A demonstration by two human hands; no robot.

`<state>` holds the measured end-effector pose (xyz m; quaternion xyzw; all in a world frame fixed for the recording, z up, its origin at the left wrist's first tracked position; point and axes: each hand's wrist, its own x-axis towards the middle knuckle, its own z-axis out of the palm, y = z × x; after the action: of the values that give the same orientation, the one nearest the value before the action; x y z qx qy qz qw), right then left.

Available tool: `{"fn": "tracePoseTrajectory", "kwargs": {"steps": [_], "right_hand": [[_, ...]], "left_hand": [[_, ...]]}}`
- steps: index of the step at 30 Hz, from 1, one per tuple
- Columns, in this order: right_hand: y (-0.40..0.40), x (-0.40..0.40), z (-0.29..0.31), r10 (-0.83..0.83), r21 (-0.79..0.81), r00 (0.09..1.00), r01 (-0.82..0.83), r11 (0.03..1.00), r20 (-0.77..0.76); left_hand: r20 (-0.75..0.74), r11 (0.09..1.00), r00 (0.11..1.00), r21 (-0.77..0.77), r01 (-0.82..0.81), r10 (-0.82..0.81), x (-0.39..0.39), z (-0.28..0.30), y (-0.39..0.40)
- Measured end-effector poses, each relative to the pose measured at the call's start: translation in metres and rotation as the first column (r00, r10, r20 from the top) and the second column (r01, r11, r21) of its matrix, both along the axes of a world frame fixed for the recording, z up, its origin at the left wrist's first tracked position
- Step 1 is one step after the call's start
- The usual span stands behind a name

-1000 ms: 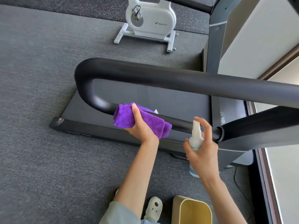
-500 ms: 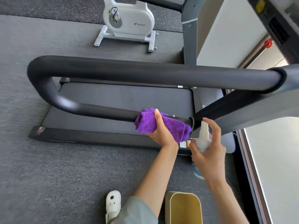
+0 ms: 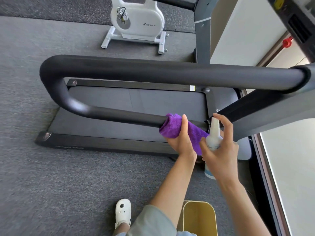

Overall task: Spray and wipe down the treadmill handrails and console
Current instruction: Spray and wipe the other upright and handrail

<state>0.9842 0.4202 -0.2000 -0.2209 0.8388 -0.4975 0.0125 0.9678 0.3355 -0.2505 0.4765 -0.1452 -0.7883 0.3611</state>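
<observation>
A black U-shaped handrail (image 3: 119, 70) loops over the treadmill deck (image 3: 136, 103). My left hand (image 3: 182, 140) grips a purple cloth (image 3: 172, 126) wrapped round the near bar of the rail, close to where the bar joins the grey upright (image 3: 255, 116). My right hand (image 3: 219, 150) holds a small white spray bottle (image 3: 214, 135) upright just right of the cloth, with the index finger arched over the nozzle. The console (image 3: 296, 19) shows only as a dark edge at the top right.
A white exercise bike (image 3: 136, 23) stands on the grey carpet beyond the treadmill. A yellow bin (image 3: 199, 218) sits by my feet at the bottom, next to my white shoe (image 3: 122, 212). A window frame (image 3: 272, 184) runs down the right side.
My left hand has slid the purple cloth along the near bar from the curved end to the upright joint. The right hand with the bottle stays beside it.
</observation>
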Motion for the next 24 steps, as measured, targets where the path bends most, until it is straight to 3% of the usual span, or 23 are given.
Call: {"fn": "tracePoseTrajectory", "kwargs": {"steps": [7, 19, 24], "right_hand": [[-0.026, 0.013, -0.004, 0.088, 0.029, 0.996, -0.088, 0.996, 0.006], [-0.078, 0.039, 0.008, 0.154, 0.015, 0.987, -0.154, 0.988, 0.041], [-0.071, 0.043, 0.008, 0.105, 0.049, 0.994, -0.105, 0.993, 0.008]], "left_hand": [[0.112, 0.985, 0.985, -0.12, -0.121, 0.134, 0.034, -0.003, -0.062], [0.164, 0.926, 0.923, -0.215, -0.311, 0.349, 0.095, 0.019, -0.162], [0.168, 0.947, 0.937, -0.158, -0.279, 0.305, 0.093, 0.022, -0.16]]}}
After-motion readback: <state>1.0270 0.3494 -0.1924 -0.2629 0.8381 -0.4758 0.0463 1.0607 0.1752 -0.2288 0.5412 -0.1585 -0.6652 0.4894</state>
